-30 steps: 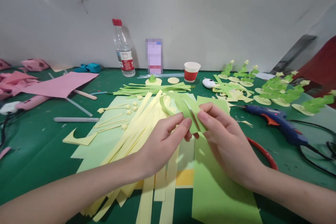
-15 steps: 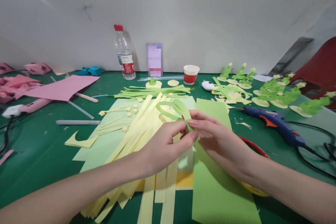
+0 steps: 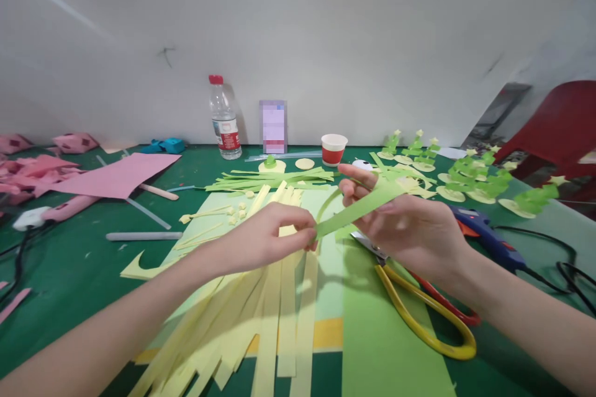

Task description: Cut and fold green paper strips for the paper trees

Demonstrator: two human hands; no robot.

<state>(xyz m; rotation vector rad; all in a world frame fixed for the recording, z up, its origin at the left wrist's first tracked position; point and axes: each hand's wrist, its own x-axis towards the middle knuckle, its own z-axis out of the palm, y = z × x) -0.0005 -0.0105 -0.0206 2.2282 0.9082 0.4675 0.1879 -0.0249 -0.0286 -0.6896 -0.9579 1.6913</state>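
Observation:
My left hand [image 3: 274, 232] pinches a light-green paper strip [image 3: 356, 211] between thumb and fingertips, above the middle of the table. From there the strip slants up to the right across my right hand [image 3: 410, 229], and a narrow part of it curves up behind. The right hand is palm up, fingers apart and slightly bent, with the strip lying over it; its thumb is partly covered. Under the hands lie many pale-yellow paper strips [image 3: 261, 298] and a green paper sheet [image 3: 386, 335]. Yellow-handled scissors [image 3: 419, 310] rest on that sheet below my right hand.
A blue glue gun [image 3: 493, 239] with a black cord lies right. Several green paper plants on round bases [image 3: 475, 180] stand behind it. Along the back are a water bottle [image 3: 226, 124], a phone [image 3: 274, 127] and a paper cup [image 3: 334, 150]. Pink paper [image 3: 116, 175] lies left.
My hands have moved apart, and the right hand has turned palm up with its fingers opened. The looped strip is now drawn out straighter between them. The view has tilted up, and the scissors show more.

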